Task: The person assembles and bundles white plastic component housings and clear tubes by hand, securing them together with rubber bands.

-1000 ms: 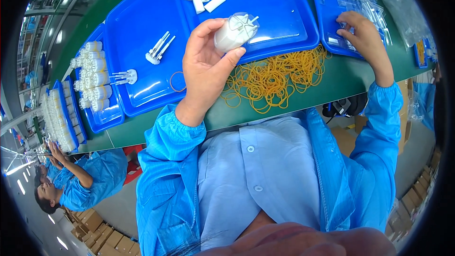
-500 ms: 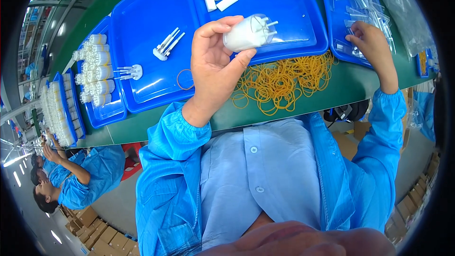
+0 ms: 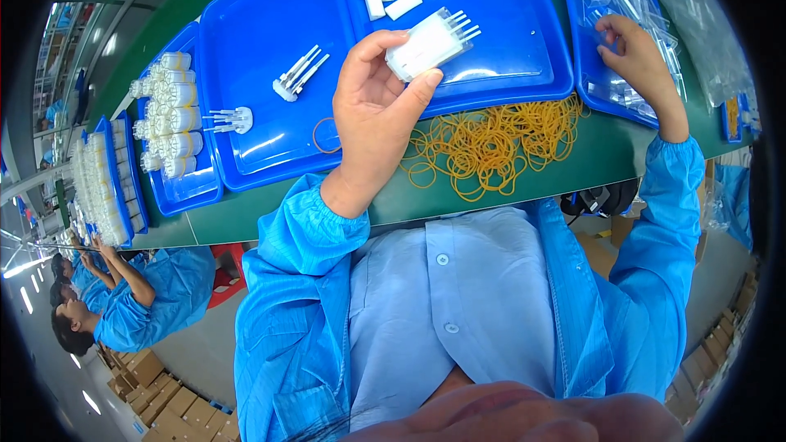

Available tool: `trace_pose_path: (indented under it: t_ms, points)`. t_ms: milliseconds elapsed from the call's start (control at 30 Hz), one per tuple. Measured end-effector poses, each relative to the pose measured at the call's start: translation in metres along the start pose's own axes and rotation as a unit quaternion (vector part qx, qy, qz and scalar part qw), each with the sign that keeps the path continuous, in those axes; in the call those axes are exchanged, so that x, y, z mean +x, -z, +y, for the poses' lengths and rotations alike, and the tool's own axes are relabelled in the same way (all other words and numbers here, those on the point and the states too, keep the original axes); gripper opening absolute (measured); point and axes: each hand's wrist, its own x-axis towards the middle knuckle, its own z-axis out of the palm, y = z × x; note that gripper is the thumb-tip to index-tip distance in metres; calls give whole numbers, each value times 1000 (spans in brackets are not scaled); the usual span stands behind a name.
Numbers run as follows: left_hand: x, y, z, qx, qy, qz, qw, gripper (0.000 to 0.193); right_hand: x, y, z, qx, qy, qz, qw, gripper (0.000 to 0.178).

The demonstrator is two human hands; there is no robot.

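My left hand [image 3: 372, 102] is closed round a white foam-like block assembly [image 3: 430, 45] with clear plastic along its sides. Several thin pins stick out of its far right end, and it is tilted above the middle blue tray. My right hand [image 3: 639, 57] is over the right-hand blue tray, its fingers curled close to the clear plastic strips [image 3: 626, 4]. Whatever lies between thumb and forefinger there is too transparent to tell. In the left blue tray [image 3: 270, 143] lie two white round-based parts with prongs, one pronged part [image 3: 299, 74] nearer the middle and another pronged part [image 3: 233, 120] by the left rim.
White blocks [image 3: 401, 4] fill the far end of the middle tray. A heap of yellow rubber bands [image 3: 483, 147] lies on the green table [image 3: 393, 196] before it. At left stand trays of finished-looking white cylinders [image 3: 172, 119]. A plastic bag [image 3: 704, 41] lies far right; a co-worker [image 3: 139, 299] sits at left.
The block assembly in my left hand has turned, so a flat white face and its pins show more plainly. My right hand has moved slightly farther away over the tray of strips.
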Motion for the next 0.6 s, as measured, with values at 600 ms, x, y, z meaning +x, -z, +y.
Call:
trace_pose_path:
  t_ms: [600]
  points:
    - [-1, 2, -3, 36, 2, 38, 999, 42, 27, -39, -111, 637, 207, -12, 743, 35]
